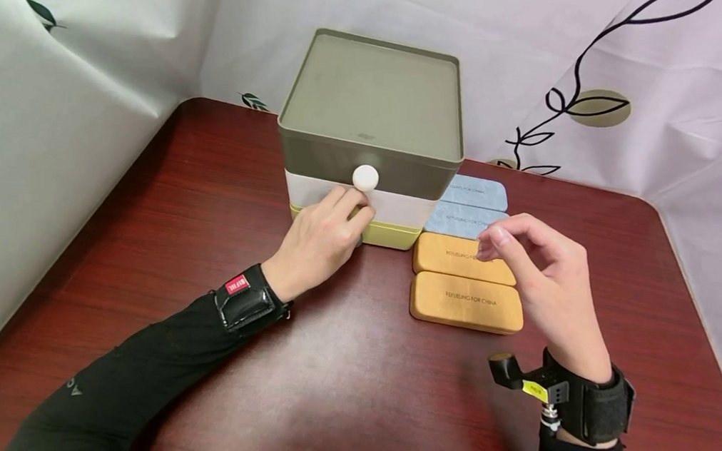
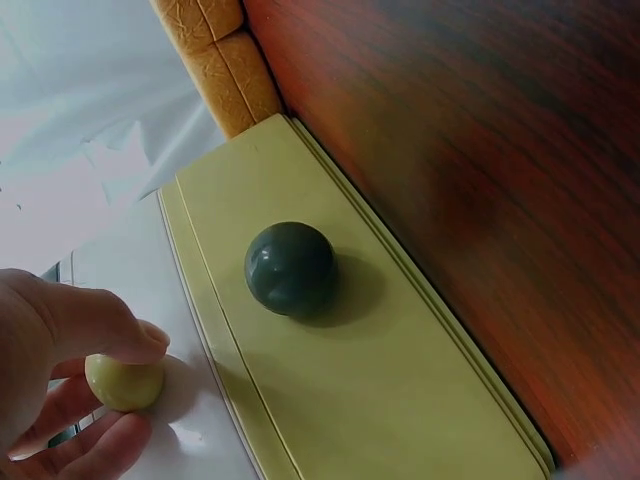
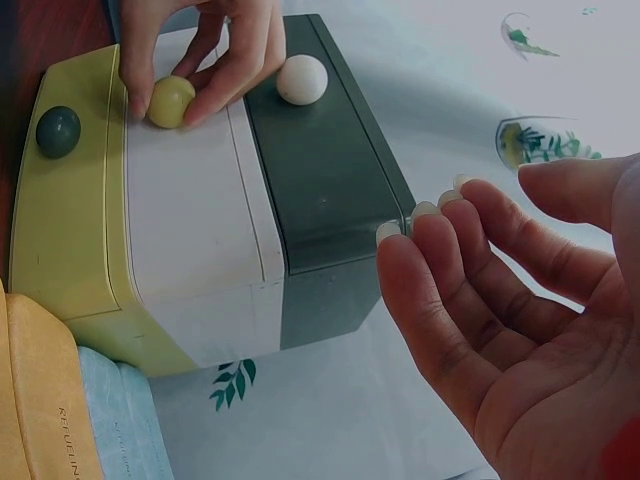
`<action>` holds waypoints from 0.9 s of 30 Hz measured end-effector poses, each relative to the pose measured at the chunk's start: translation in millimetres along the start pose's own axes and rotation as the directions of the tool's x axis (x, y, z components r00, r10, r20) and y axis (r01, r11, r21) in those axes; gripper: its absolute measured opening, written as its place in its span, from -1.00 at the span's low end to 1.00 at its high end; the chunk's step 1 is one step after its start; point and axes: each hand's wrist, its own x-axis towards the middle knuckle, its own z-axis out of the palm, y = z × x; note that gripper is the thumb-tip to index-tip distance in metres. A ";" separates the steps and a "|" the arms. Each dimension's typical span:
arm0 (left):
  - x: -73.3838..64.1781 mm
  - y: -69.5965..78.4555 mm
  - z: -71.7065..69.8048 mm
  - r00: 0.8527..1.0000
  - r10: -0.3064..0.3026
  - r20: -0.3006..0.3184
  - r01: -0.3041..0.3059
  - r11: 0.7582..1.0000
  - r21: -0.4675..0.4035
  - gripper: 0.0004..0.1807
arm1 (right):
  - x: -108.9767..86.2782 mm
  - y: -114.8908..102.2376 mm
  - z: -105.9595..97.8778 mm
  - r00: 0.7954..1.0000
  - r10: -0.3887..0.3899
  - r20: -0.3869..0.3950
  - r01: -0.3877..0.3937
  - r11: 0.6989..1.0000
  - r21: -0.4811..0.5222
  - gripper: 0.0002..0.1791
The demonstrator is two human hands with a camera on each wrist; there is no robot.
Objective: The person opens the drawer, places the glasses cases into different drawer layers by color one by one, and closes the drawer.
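A drawer box (image 1: 375, 94) with three stacked drawers stands on the table: dark green on top, white in the middle, yellow at the bottom. My left hand (image 1: 321, 240) pinches the round yellow knob (image 2: 125, 385) of the white drawer (image 3: 190, 190) between thumb and fingers. That drawer looks closed. Above it is the white knob (image 1: 365, 178) of the top drawer, and below it the dark green knob (image 2: 290, 268) of the yellow one. Holding nothing, my right hand (image 1: 555, 293) hovers above the right end of the cases, its fingers loosely bent.
Two yellow cases (image 1: 467, 301) lie to the right of the drawer box, with two light blue cases (image 1: 464, 220) behind them. All bear printed lettering. The reddish-brown table (image 1: 333, 395) meets a white patterned curtain (image 1: 258, 1) at the back and sides.
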 end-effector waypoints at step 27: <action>-0.7 1.3 -2.9 1.000 -0.015 0.007 0.016 0.999 -0.050 -0.84 | 0.4 -1.3 0.3 1.000 0.019 -0.005 -0.019 0.997 -0.070 -0.87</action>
